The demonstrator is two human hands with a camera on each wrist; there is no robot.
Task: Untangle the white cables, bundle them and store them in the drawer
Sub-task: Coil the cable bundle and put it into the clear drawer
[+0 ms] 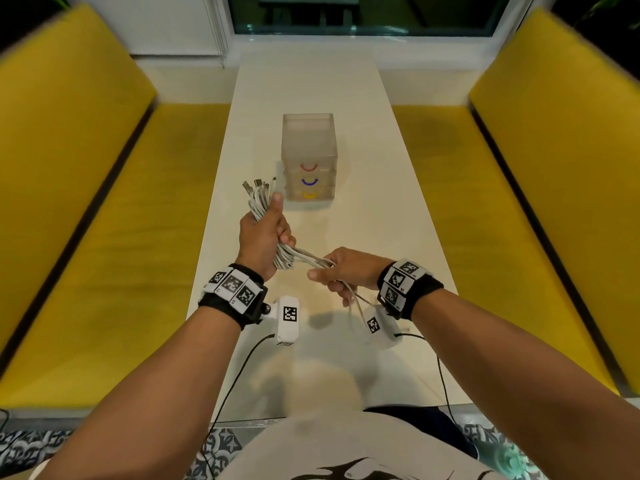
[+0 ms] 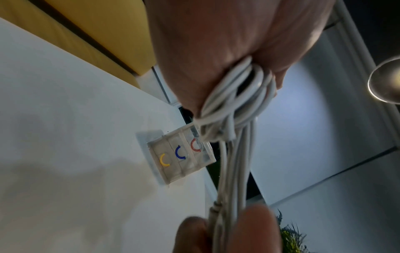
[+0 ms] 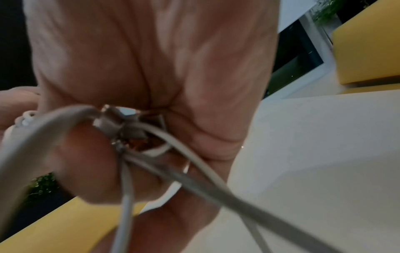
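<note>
Yellow benches (image 1: 79, 209) ran along both sides of a long white counter (image 1: 381, 209), with a window (image 1: 363, 15) at the far end. The person stood at the near end, both forearms reaching over the counter, a black wristband with coded tags on each wrist.

Drawer unit (image 1: 309, 157) sat upright near mid-counter, translucent, three stacked drawers, all closed: red handle (image 1: 309, 167) on top, blue handle (image 1: 309, 182) in the middle, yellow handle (image 1: 309, 195) at the bottom. The left wrist view showed the same unit (image 2: 181, 154) beyond the hand.

White cables (image 1: 266, 216) were off the counter, held in the air just left of and in front of the drawer unit, not touching it. Left hand (image 1: 265, 233) was clenched around the coiled bundle, thumb up along it; connector ends (image 1: 258, 184) fanned out above the fist toward the unit. The left wrist view showed loops (image 2: 236, 95) squeezed in the palm and several strands running down toward fingertips (image 2: 255, 220) at the bottom edge.

Loose strands (image 1: 311, 259) ran from the bottom of the bundle across to the right hand (image 1: 341, 271), which was closed round them, fingers curled; the tails hung down below that hand toward the counter. The right wrist view was blurred: cable strands (image 3: 194, 172) crossed the palm (image 3: 151, 59), with grey plugs (image 3: 121, 126) bunched at the fingers.
</note>
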